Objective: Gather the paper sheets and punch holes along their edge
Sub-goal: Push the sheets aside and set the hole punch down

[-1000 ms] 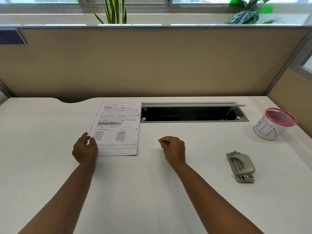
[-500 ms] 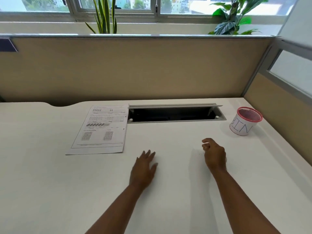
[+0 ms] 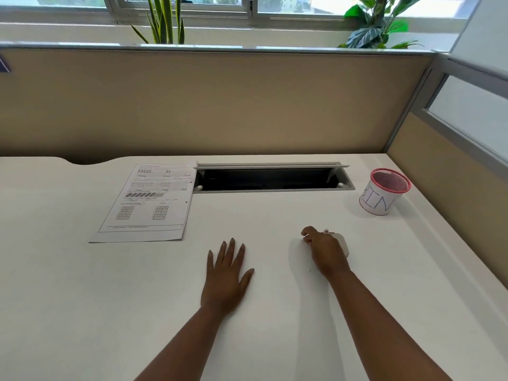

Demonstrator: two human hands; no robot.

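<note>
Your two forearms come into view from the bottom edge, both bare to as far up as the head camera shows, with no sleeve reaching them. Your left hand (image 3: 226, 279) and right hand (image 3: 325, 253) are bare too. Fingernails show on the left hand's fingers (image 3: 232, 247).

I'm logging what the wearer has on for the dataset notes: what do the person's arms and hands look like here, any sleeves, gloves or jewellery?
Both forearms are bare up to the bottom edge of the picture, with no sleeves showing. The left hand and right hand wear no gloves. No watch, bracelet or ring can be seen on the visible parts.
</note>
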